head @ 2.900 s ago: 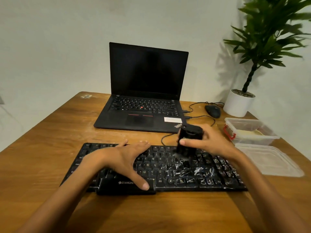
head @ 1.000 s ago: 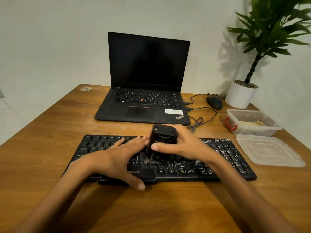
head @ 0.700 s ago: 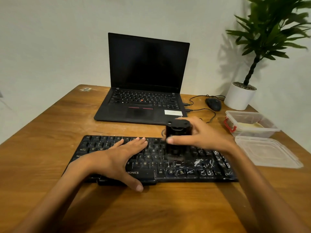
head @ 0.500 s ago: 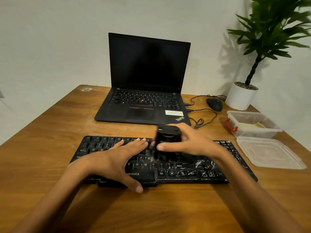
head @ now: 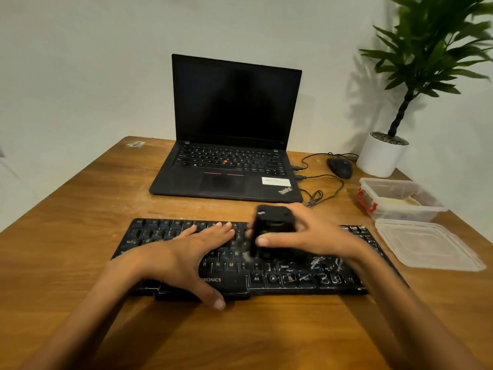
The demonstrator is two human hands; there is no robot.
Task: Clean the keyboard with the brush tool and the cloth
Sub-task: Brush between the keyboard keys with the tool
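I see dim, warm light; the plant [head: 437, 46] throws a soft shadow on the wall, upper right. My right hand [head: 306, 233] is motion-blurred; frame edges bow.

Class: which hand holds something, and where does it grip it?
The right hand grips the black brush tool around its body; the left hand lies flat, holding nothing.

laptop [head: 232, 156]: open, screen dark | mouse [head: 340, 167]: beside white plant pot [head: 380, 158] | clear container [head: 400, 201]: open | lid [head: 426, 245]: flat on table [head: 66, 222]
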